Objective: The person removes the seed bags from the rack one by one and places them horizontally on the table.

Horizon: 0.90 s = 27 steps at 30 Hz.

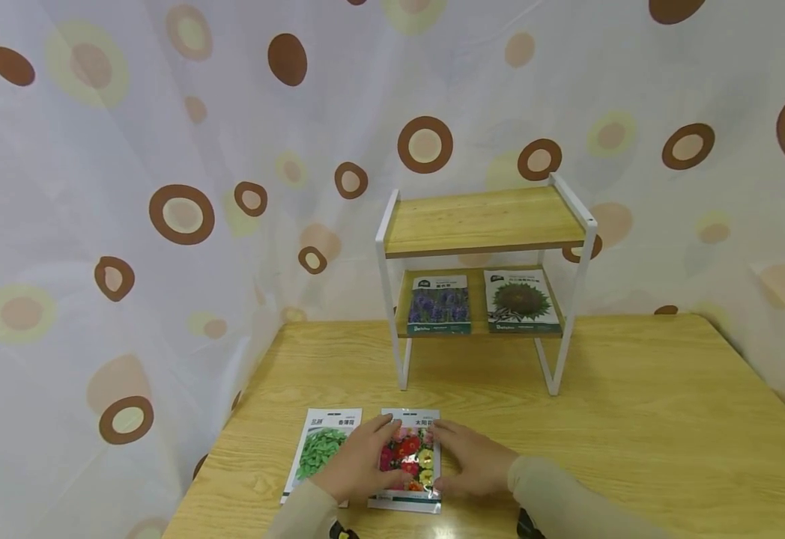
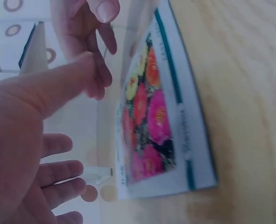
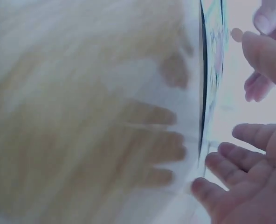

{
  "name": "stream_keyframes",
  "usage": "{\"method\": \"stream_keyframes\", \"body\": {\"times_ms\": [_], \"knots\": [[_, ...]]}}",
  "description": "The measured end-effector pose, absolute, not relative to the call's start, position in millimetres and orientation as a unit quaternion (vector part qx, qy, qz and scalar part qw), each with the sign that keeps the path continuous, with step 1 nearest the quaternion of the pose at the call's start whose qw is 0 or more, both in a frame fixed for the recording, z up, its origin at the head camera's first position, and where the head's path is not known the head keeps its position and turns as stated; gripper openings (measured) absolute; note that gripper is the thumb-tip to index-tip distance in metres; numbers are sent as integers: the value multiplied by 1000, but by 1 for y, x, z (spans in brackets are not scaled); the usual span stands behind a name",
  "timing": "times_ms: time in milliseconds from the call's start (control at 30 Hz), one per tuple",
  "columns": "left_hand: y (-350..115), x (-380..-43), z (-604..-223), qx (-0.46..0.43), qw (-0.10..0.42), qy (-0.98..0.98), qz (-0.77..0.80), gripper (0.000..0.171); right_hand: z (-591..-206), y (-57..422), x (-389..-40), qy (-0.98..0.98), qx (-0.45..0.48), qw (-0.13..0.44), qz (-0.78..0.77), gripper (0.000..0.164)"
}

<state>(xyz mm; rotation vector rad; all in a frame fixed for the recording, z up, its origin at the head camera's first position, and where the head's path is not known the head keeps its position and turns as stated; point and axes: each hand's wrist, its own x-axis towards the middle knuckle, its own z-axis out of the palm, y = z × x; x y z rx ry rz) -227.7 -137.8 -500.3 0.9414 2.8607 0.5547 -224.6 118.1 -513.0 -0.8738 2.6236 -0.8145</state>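
A seed packet with red, pink and yellow flowers (image 1: 409, 453) lies flat on the table. My left hand (image 1: 357, 462) hovers at its left edge, fingers spread and pointing forward. Along the opposite edge is my right hand (image 1: 479, 458), its fingers relaxed and slightly bent. In the left wrist view the left hand (image 2: 17, 140) has nothing in its grasp, and the flower packet (image 2: 149, 116) lies beyond the fingers. The right wrist view shows the right hand (image 3: 250, 182) with loose fingers beside the packet's edge. Left of it lies a green-leaf seed packet (image 1: 321, 451), partly behind the left hand.
Behind the packets stands a small two-tier rack (image 1: 487, 221) with white legs and wooden shelves. Its lower shelf bears a purple-flower packet (image 1: 440, 303) and a sunflower-like packet (image 1: 520, 299). A spotted curtain (image 1: 231, 135) hangs behind the wooden table (image 1: 642, 419).
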Motion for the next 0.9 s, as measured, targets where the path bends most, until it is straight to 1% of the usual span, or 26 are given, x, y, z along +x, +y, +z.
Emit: {"method": "stream_keyframes", "body": {"times_ms": [233, 467, 567, 767, 900], "knots": [[-126, -238, -476, 319, -7, 932, 171, 85, -487, 135, -223, 918, -295, 41, -260, 77], [-106, -259, -445, 338, -94, 927, 135, 86, -461, 151, -241, 926, -276, -127, -225, 70], [-96, -265, -430, 353, -126, 920, 113, 85, -451, 156, -253, 921, -274, -180, -210, 71], [-76, -279, -406, 379, -188, 904, 67, 79, -428, 161, -274, 909, -293, -239, -173, 76], [-62, -286, -393, 370, -187, 910, 32, 78, -415, 158, -287, 912, -292, -253, -138, 78]]}}
